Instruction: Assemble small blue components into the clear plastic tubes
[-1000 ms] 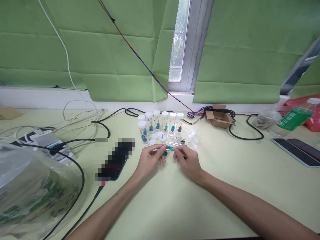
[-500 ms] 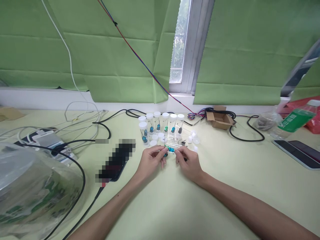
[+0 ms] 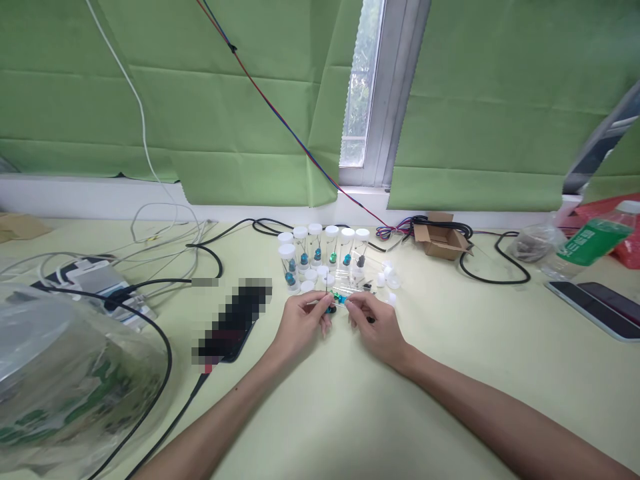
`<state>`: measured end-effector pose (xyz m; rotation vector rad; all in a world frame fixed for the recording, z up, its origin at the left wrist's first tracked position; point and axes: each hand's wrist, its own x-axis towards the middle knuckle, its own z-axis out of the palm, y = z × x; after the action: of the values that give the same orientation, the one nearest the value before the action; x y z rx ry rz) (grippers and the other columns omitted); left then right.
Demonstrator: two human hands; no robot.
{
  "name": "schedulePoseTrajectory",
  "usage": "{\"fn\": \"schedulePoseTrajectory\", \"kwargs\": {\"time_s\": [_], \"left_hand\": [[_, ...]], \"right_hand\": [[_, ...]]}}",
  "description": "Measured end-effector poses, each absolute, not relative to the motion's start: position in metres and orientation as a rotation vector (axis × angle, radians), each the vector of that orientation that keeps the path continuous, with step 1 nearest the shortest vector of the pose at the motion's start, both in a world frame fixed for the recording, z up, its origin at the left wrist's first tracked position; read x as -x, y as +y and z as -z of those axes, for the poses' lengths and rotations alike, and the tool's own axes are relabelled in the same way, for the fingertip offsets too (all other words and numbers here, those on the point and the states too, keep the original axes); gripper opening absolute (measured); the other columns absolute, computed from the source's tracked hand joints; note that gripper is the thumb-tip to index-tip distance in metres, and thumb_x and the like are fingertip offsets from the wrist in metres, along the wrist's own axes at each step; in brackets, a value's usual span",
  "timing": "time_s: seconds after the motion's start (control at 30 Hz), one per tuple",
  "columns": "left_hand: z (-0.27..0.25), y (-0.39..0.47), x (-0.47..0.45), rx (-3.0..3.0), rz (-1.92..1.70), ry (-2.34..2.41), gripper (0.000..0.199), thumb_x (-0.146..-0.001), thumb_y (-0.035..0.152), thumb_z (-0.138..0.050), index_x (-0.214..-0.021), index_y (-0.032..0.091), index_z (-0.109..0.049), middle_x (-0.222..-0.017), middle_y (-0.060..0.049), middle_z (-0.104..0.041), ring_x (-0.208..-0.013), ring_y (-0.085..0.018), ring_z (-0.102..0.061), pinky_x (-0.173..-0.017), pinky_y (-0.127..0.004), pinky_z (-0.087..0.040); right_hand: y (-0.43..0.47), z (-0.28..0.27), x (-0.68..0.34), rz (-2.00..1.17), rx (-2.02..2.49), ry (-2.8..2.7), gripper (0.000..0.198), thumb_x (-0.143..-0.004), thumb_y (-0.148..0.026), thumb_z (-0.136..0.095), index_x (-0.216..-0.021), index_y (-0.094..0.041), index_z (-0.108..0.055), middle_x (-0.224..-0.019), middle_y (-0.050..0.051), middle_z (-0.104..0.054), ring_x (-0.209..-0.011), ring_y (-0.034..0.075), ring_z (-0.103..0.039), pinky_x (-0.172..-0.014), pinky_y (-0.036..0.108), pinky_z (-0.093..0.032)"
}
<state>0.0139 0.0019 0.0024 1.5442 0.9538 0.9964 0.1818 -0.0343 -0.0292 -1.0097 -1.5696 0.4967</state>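
My left hand (image 3: 304, 319) pinches thumb and forefinger on a thin wire lead (image 3: 327, 283) that sticks upward. A dark blue bead-like part (image 3: 331, 309) shows just under those fingertips. Facing it, my right hand (image 3: 375, 323) is closed in a pinch, its fingertips at a small bright blue component (image 3: 341, 299). Whether that piece is gripped or only touched is partly hidden. Green bits lie beside it, between the hands. Just beyond stand several clear vials with white caps (image 3: 347, 233), holding blue, green or dark components with wire leads.
Loose white caps (image 3: 311, 275) lie before the vials, more white pieces (image 3: 393, 275) to their right. A phone (image 3: 235, 323), partly pixelated, and a large plastic bag (image 3: 70, 387) are at left. An open cardboard box (image 3: 440, 240), black cables and a bottle (image 3: 590, 240) stand at right.
My right fingertips have shifted slightly left, closer to my left hand, covering more of the blue component. The wire at my left fingertips has moved slightly left; the vials stay in place.
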Motion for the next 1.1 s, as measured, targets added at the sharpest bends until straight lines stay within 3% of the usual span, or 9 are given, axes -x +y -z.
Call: {"fn": "schedulePoseTrajectory", "kwargs": {"time_s": [0.1,0.23,0.63,1.1], "left_hand": [[-0.0002,0.0052,-0.0125,-1.483,-1.0,0.955,0.033,-0.082,0.046,-0.064,-0.076,0.014,-0.068,-0.051,0.0,-0.06,-0.041,-0.012,-0.051,-0.048,-0.025,-0.042],[0.0026,0.0077,-0.012,-1.443,-1.008,0.96,0.034,-0.082,0.047,-0.065,-0.076,0.013,-0.067,-0.052,-0.001,-0.061,-0.042,-0.012,-0.051,-0.049,-0.025,-0.043],[0.0035,0.0066,-0.0111,-1.478,-0.991,0.939,0.032,-0.084,0.045,-0.063,-0.077,0.014,-0.066,-0.053,-0.001,-0.061,-0.042,-0.012,-0.052,-0.049,-0.025,-0.044],[-0.0015,0.0022,-0.0126,-1.533,-1.004,0.96,0.032,-0.085,0.045,-0.062,-0.078,0.014,-0.067,-0.052,0.0,-0.06,-0.042,-0.012,-0.052,-0.05,-0.024,-0.044]], "right_hand": [[-0.0341,0.0295,-0.1824,-0.432,0.976,-1.587,0.014,-0.093,-0.023,-0.055,-0.105,-0.018,-0.06,-0.079,0.003,-0.062,-0.062,0.013,-0.059,-0.058,0.026,-0.053],[-0.0341,0.0284,-0.1831,-0.308,0.945,-1.643,0.014,-0.093,-0.019,-0.054,-0.104,-0.021,-0.063,-0.088,0.005,-0.064,-0.076,0.015,-0.061,-0.063,0.027,-0.054],[-0.0333,0.0284,-0.1839,-0.302,0.963,-1.621,0.009,-0.093,-0.019,-0.055,-0.092,-0.019,-0.064,-0.078,0.004,-0.062,-0.068,0.015,-0.058,-0.06,0.027,-0.05],[-0.0343,0.0289,-0.1831,-0.382,1.08,-1.619,0.017,-0.094,-0.024,-0.053,-0.08,-0.019,-0.059,-0.067,0.001,-0.06,-0.057,0.012,-0.055,-0.054,0.024,-0.044]]}}
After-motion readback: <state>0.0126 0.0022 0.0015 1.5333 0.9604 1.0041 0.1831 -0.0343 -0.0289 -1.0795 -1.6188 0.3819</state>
